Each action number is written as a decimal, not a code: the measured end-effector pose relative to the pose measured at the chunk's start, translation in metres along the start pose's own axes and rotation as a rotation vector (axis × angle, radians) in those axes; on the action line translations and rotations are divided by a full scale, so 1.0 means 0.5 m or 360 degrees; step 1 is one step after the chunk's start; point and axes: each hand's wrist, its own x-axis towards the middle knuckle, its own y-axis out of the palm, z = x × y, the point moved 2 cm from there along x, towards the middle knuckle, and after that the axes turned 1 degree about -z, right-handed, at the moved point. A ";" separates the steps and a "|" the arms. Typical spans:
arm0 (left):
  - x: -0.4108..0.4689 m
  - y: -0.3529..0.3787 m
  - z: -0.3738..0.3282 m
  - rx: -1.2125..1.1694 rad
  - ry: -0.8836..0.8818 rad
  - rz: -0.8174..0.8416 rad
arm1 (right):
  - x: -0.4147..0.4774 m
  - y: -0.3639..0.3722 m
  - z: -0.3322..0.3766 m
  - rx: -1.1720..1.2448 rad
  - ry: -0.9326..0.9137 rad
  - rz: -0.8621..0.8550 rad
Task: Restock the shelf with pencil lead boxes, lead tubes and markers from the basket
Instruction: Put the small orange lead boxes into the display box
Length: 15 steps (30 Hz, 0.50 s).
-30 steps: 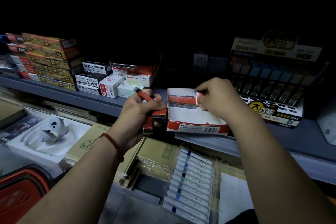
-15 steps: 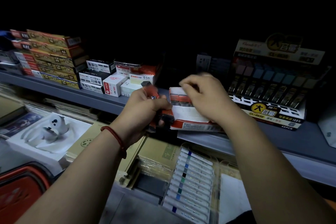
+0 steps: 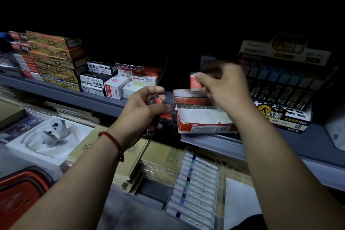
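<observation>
Fingertips of the right hand (image 3: 222,87) pinch a small red pencil lead box (image 3: 196,82), holding it upright just above the back of an open red-and-white cardboard tray (image 3: 203,119). That hand is blurred, so the exact finger placement is hard to read. The tray sits at the front edge of the grey metal shelf (image 3: 93,97), and a row of matching red boxes (image 3: 192,100) lines its rear wall, with the front part bare.

Just left of the tray, the left hand (image 3: 141,112) is curled around a clutch of red-and-black lead boxes (image 3: 165,116), with the thumb lying across their top. A red cord bracelet (image 3: 112,142) circles that wrist.

On the shelf to the right of the tray stands a black-and-yellow display carton of lead tubes (image 3: 280,91). To the left are small white boxes (image 3: 115,87) and stacked brown-and-gold boxes (image 3: 56,58).

Below the shelf lies a clear case of white markers (image 3: 197,188), and the red plastic basket (image 3: 18,198) shows at the lower left corner.
</observation>
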 end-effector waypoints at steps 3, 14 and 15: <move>0.004 -0.008 0.003 -0.0073 0.0023 -0.0058 | 0.007 -0.059 -0.041 -0.0402 0.0117 -0.0128; 0.004 -0.004 0.010 -0.0338 0.0024 -0.0132 | -0.001 -0.043 -0.087 -0.0951 -0.0027 0.0042; 0.003 -0.005 0.010 -0.0334 0.0021 -0.0126 | -0.003 -0.044 -0.086 -0.0982 -0.0040 0.0087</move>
